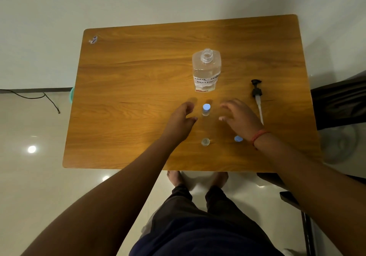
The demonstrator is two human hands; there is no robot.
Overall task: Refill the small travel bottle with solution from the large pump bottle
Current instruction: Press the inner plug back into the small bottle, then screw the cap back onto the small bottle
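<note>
Two hands, left hand point(181, 120) and right hand point(239, 117), fingers spread empty, flank capped travel bottle point(206, 109); pump point(257, 99) lies right.

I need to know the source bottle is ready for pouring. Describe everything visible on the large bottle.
The large bottle is clear plastic by the look of it, with flat sides and rounded shoulders. It stands upright on the wooden table, beyond both hands, and nothing touches it. Its threaded neck is open: the black pump has been removed and lies to its right. Clear liquid fills much of it. A white handwritten label on the front is partly legible; the second line reads "SOLUTION".
</note>
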